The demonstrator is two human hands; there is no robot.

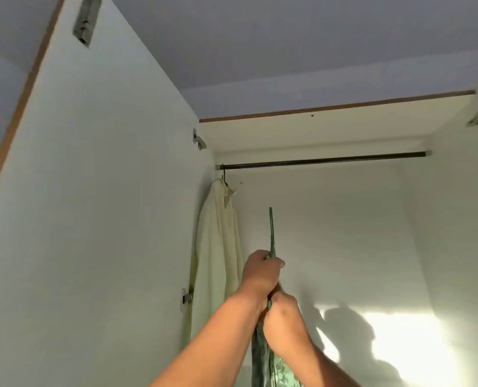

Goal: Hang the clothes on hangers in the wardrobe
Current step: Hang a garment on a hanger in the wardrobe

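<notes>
White wardrobe walls frame the rail (pixel 324 161) upper centre, so I grip the green hanger (pixel 271 233) with left hand (pixel 261 275) and right hand (pixel 284 317), fingers seemingly clamped, lifting its patterned garment (pixel 265 358) hookward.

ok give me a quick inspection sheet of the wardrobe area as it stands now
surface: wardrobe back wall bare, with a sunlit patch low right
job's things: green hanger edge-on, hook below the rail, not yet on it; green patterned garment hangs from it; cream garment already hung at the rail's left end
clutter: nothing seen
hands: left hand grips the hanger's neck; right hand grips hanger and garment just below
cables: nothing seen
surroundings: open wardrobe door on the left, hinges visible; ceiling above
</notes>
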